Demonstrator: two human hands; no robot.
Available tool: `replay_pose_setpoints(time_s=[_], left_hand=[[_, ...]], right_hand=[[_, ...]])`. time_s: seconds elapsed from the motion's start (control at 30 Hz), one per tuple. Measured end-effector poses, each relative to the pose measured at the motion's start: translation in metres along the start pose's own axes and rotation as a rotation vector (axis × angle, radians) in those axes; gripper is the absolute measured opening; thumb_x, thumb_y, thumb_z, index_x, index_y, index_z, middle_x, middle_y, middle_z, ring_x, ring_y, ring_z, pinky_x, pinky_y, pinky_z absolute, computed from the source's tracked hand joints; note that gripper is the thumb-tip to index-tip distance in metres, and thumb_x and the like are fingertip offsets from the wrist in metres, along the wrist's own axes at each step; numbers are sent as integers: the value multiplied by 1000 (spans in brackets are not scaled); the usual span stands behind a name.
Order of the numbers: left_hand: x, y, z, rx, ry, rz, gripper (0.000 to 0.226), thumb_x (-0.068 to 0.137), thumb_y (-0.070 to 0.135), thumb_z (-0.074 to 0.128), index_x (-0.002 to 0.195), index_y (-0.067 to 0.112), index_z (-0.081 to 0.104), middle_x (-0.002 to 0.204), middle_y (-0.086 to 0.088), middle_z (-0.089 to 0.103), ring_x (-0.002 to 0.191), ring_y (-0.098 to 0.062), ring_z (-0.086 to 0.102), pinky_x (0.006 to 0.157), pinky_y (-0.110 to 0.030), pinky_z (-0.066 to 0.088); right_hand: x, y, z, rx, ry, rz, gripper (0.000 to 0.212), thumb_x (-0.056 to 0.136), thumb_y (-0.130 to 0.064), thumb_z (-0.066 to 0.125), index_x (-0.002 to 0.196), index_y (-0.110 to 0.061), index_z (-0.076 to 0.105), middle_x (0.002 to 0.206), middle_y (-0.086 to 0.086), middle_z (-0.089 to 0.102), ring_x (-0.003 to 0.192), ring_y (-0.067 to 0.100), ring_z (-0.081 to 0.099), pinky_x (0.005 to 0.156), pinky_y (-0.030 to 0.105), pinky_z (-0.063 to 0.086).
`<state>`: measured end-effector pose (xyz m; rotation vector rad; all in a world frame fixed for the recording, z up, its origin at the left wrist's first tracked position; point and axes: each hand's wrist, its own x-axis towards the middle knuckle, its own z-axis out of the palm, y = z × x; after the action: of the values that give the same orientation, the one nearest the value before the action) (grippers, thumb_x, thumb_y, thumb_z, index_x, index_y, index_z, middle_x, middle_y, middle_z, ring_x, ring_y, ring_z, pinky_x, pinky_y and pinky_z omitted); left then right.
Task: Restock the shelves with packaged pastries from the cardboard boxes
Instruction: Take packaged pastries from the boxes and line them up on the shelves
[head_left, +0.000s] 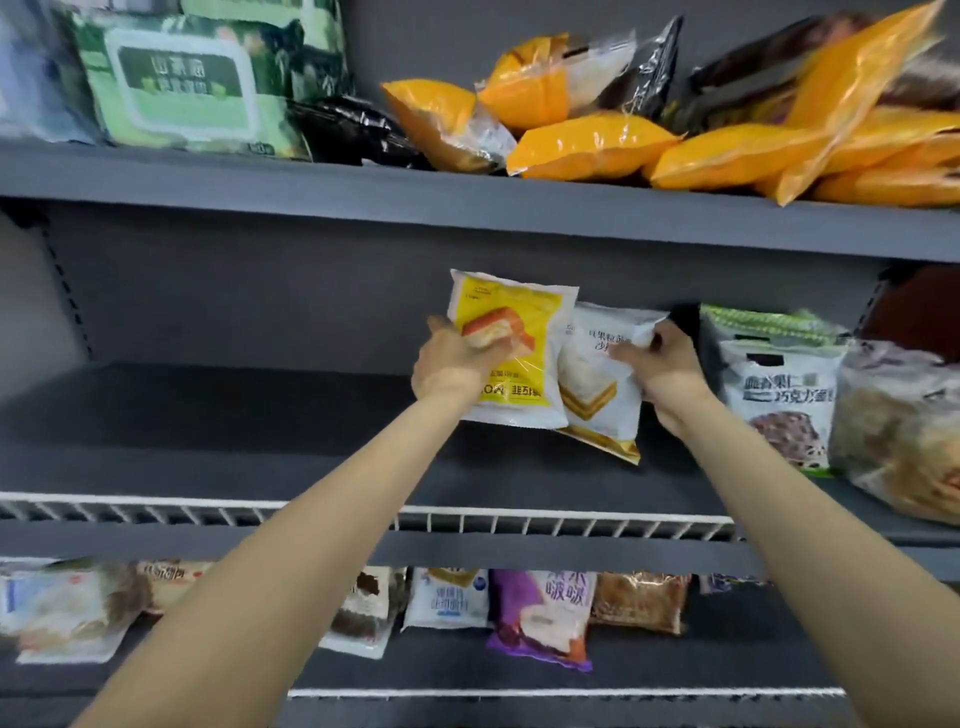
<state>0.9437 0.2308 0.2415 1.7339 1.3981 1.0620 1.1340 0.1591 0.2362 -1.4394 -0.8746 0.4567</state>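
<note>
Our left hand (457, 364) is closed around a yellow-and-white pastry pack (511, 348), the fingers wrapped over its left edge and front, holding it upright above the middle shelf (260, 467). Our right hand (660, 364) pinches the upper right corner of a white pastry pack (597, 400), thumb and fingers pressed together on the wrapper. The two packs touch, the yellow one overlapping the left side of the white one, whose gold bottom edge tilts down toward the shelf surface.

Just to the right of our right hand stands a white chocolate-print pack (779, 395), and beyond it a clear bag of brown pastry (898, 431). To the left of our left hand the shelf is bare grey. Nearer to us than both hands, a white wire rail (519, 519) runs along the shelf front.

Above the hands, the upper shelf carries a pile of orange packs (597, 145) and, farther left, green wipe packs (192, 83). Below our forearms, the lower shelf holds a row of wrapped pastries, among them a purple pack (540, 618).
</note>
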Motion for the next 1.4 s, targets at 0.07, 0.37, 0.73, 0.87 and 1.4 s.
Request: replay_pose_setpoints(time_s=[0.07, 0.37, 0.73, 0.87, 1.4], left_hand=[[11, 10, 13, 6, -7, 38, 81, 65, 57, 76, 123, 12, 41, 121, -8, 60, 113, -32, 58, 88, -40, 49], [24, 41, 65, -11, 68, 87, 81, 69, 52, 76, 127, 10, 38, 125, -8, 59, 115, -31, 58, 85, -34, 45], [10, 52, 108, 13, 121, 57, 77, 70, 52, 75, 122, 11, 36, 121, -6, 61, 110, -30, 61, 89, -40, 50], [7, 49, 119, -32, 138, 20, 79, 69, 50, 77, 124, 11, 36, 124, -6, 59, 114, -28, 58, 89, -36, 46], [-1, 65, 133, 229, 38, 145, 75, 71, 48, 76, 125, 14, 37, 120, -6, 60, 111, -30, 58, 88, -37, 45]], right_hand=[[23, -4, -10, -142, 11, -35, 35, 77, -9, 71, 111, -10, 60, 111, 10, 67, 100, 27, 65, 68, 33, 56], [124, -8, -59, -187, -166, -48, 41, 76, 10, 68, 103, -13, 50, 94, 6, 60, 103, 26, 57, 70, 28, 50], [181, 13, -86, -1023, -290, -214, 64, 83, -20, 72, 136, -1, 43, 143, 20, 40, 132, 34, 39, 108, 37, 34], [171, 12, -84, -1500, -265, -412, 45, 88, -10, 62, 130, -3, 47, 136, 21, 45, 128, 37, 42, 102, 41, 40], [169, 7, -86, -1040, -522, -387, 44, 97, -7, 41, 140, -7, 38, 143, 15, 43, 125, 31, 46, 95, 32, 39]])
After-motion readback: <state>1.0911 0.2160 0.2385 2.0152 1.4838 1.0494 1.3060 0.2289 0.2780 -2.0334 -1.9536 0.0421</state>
